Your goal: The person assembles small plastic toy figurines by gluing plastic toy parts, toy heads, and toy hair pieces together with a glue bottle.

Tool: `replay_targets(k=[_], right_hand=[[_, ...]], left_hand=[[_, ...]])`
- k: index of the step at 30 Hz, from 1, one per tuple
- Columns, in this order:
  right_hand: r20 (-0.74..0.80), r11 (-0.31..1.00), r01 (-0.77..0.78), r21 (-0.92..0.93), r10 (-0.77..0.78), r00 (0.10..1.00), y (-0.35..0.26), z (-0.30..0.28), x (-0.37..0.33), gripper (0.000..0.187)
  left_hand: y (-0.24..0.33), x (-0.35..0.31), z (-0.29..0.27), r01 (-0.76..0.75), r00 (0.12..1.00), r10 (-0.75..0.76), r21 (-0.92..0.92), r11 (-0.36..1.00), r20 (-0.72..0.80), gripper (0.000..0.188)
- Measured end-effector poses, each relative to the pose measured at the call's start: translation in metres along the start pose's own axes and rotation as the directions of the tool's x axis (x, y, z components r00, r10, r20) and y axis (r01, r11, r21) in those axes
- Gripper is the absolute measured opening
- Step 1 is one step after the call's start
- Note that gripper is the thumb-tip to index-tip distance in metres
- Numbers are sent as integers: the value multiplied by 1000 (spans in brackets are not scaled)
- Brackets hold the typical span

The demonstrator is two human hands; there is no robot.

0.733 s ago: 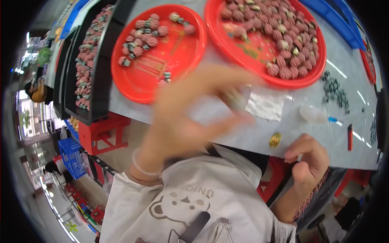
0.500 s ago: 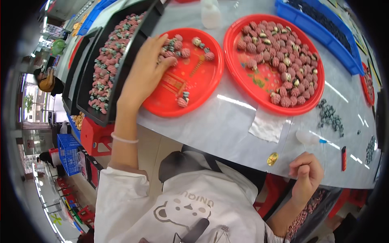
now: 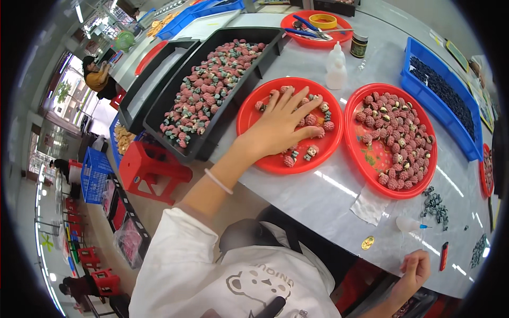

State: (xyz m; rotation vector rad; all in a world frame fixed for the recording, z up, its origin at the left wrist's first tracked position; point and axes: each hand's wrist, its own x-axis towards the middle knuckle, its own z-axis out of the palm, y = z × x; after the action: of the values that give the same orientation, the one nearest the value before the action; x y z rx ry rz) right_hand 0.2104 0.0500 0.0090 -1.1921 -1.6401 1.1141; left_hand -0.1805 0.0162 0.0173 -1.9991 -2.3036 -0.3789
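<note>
My left hand (image 3: 281,124) lies spread and flat over the left red plate (image 3: 331,153), its fingers across pink ridged balls with small grey-green pieces. Some of these are hidden under the palm and fingers. Close to the thumb lie a pink ball (image 3: 289,159) and a pale one (image 3: 312,151). By the table's front edge, my right hand (image 3: 415,268) is curled into a loose fist with nothing visible in it. Nearest to it are a clear squeeze bottle (image 3: 407,224) with a blue tip and a red-and-black pen-like tool (image 3: 444,256).
A black tray (image 3: 175,150) heaped with pink and grey-green pieces stands left of the plate. Right of it, another red plate (image 3: 366,161) holds many pink balls. Beyond are a white bottle (image 3: 336,69), a dark jar (image 3: 359,46) and a blue tray (image 3: 466,143). Small green pieces (image 3: 436,208) lie loose.
My left hand has spread out flat over the plate, and a pale ball now shows near the thumb. The view has shifted, bringing in the far plate with tools. My right hand stays curled.
</note>
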Motion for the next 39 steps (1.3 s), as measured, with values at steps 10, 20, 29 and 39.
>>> replay_targets(k=[10,20,29,39], right_hand=[[-7,636,180,-750,-280,960,17,-19,18,25],[-122,529,108,-842,-382,916,23,-27,36,26],[-180,535,49,-844,-369,912,24,-41,42,26],[-81,605,119,-787,-292,953,21,-49,50,28]], left_hand=[[20,-30,-25,-51,996,55,-53,997,74,48],[21,-53,-44,368,922,-382,152,917,68,43],[31,-48,-30,229,969,-245,275,934,27,35],[21,-41,-43,220,971,-175,-322,921,165,33]])
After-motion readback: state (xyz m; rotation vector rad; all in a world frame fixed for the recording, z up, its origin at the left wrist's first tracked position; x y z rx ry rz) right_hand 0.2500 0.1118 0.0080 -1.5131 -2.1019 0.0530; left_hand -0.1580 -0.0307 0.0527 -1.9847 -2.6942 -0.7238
